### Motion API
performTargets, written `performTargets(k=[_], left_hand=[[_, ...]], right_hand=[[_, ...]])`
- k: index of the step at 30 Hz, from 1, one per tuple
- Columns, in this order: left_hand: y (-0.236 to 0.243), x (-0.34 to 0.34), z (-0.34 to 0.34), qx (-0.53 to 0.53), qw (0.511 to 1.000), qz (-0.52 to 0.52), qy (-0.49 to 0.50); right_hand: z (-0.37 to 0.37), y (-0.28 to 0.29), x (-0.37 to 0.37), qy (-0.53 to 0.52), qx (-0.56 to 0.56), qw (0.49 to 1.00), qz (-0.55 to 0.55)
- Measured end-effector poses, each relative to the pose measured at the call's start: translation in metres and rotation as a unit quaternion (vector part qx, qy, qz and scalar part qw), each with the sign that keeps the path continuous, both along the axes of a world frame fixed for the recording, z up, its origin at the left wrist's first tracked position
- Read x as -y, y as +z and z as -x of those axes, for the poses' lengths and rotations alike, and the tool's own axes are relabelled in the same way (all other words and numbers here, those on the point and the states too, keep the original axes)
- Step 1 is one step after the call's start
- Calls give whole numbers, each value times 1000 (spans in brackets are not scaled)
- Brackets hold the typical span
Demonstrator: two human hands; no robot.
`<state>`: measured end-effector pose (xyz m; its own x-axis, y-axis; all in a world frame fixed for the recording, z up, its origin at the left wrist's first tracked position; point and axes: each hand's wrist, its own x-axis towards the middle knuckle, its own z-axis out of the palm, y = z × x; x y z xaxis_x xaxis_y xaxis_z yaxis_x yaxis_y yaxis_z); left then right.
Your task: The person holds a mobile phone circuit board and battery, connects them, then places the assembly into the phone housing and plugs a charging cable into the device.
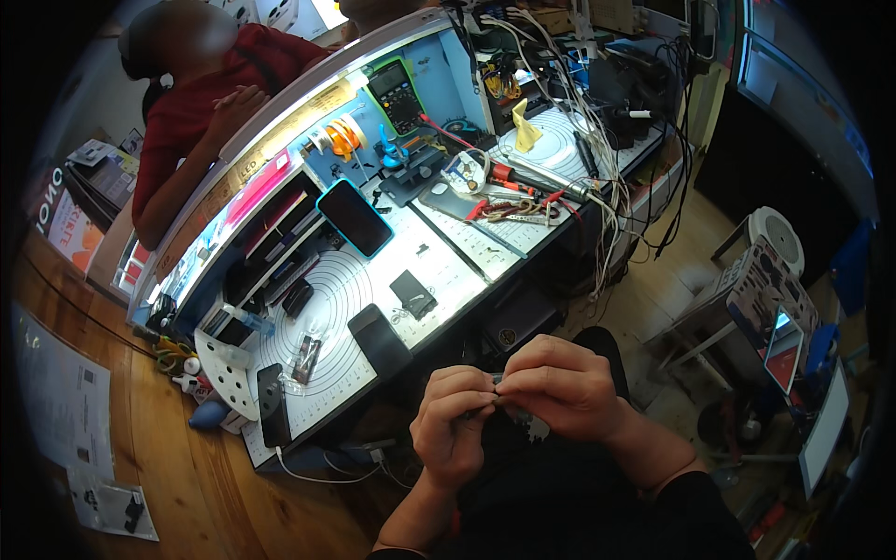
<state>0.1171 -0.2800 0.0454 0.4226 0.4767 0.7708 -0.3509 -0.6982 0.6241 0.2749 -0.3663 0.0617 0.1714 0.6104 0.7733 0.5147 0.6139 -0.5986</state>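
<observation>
At the lower middle, in front of the bench edge, my left hand and my right hand meet, fingertips pinched together on a small object, mostly hidden and too small to name. A pale, irregular scrap shows just below the right fingers. Nearest on the white bench mat lie a dark phone and a smaller dark piece. Farther left are a small bagged part and another phone with a white cable plugged in. A blue-rimmed phone lies behind them.
A person in red leans behind the lit bench shelf. Tools, tangled cables and a multimeter crowd the back right. A bagged part lies on wood at lower left. A stool and stacked items stand at right.
</observation>
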Motion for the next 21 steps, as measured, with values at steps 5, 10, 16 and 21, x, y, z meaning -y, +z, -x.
performTargets(k=[5,10,16,21], left_hand=[[1,-1,-1,-2,1000,3,-6],[2,0,2,-5,1000,-3,-9],[3,-2,1,-8,1000,-9,-10],[3,-2,1,-14,1000,-11,-13]], right_hand=[[-1,-1,0,3,-5,1000,13],[0,-1,2,6,-5,1000,14],[-1,2,1,0,-6,1000,15],[-1,1,1,4,-10,1000,21]])
